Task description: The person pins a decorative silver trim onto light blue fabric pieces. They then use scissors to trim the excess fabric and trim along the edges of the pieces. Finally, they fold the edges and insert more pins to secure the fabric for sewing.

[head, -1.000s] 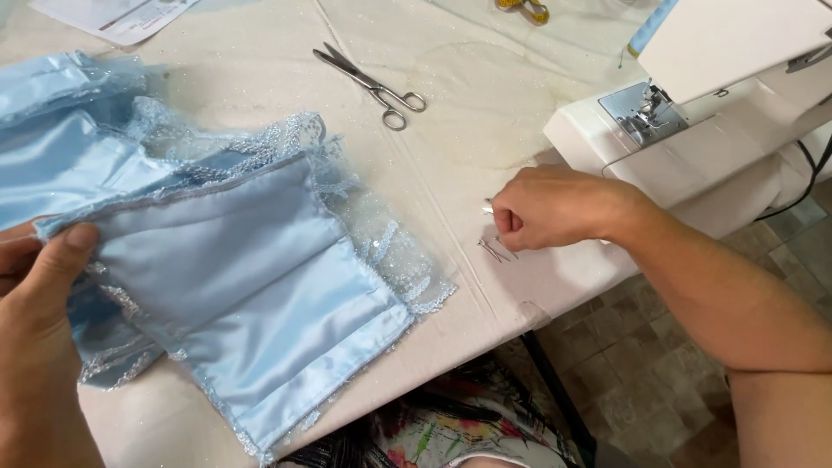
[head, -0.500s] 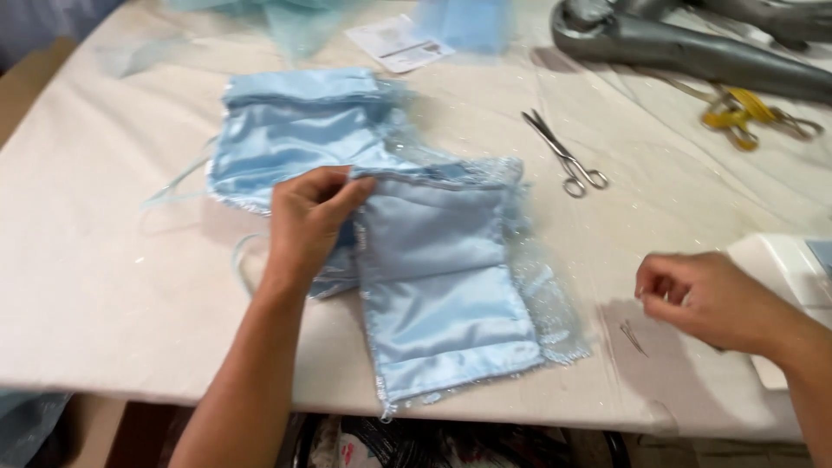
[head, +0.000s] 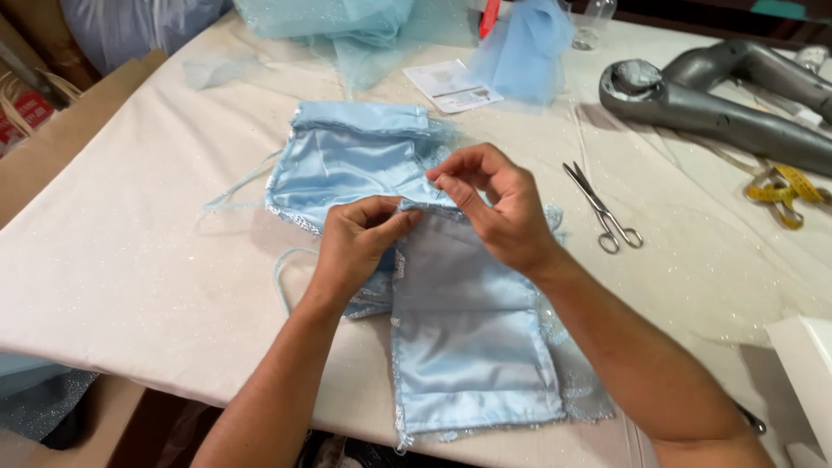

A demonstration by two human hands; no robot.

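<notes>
Satin panel (head: pixel 468 347) in pale blue is lying flat on the bench (head: pixel 130 251), its lower edge reaching toward the near rim, its top edge sitting under both hands. Left hand (head: pixel 357 243) is coming in from below with the forearm angled up from the near edge, knuckles raised, its fingers (head: pixel 394 221) curling narrowly and pinching the panel's upper edge. Right hand (head: pixel 498 204) is arching over from the right, wrist bent, its fingers (head: pixel 451 178) closing to a narrow pinch on the same edge just beside the left hand; whether something small is sitting in that pinch cannot be told. A second blue satin piece (head: pixel 347 165) with a glittery trim is lying just behind the hands, partly overlapped by the panel. Scissors (head: pixel 602 208) are resting closed on the bench to the right, near the right hand but apart from it. Farther right a grey handheld appliance (head: pixel 719 100) is lying along the far edge, with a yellow tape measure (head: pixel 784 195) coiling beside it. Sheer blue tulle (head: pixel 364 26) is bunching at the far side, next to a white printed card (head: pixel 451 85). A white cloth with a faint sparkle is covering the bench, and brown cardboard (head: pixel 78 130) is leaning at its left side.
</notes>
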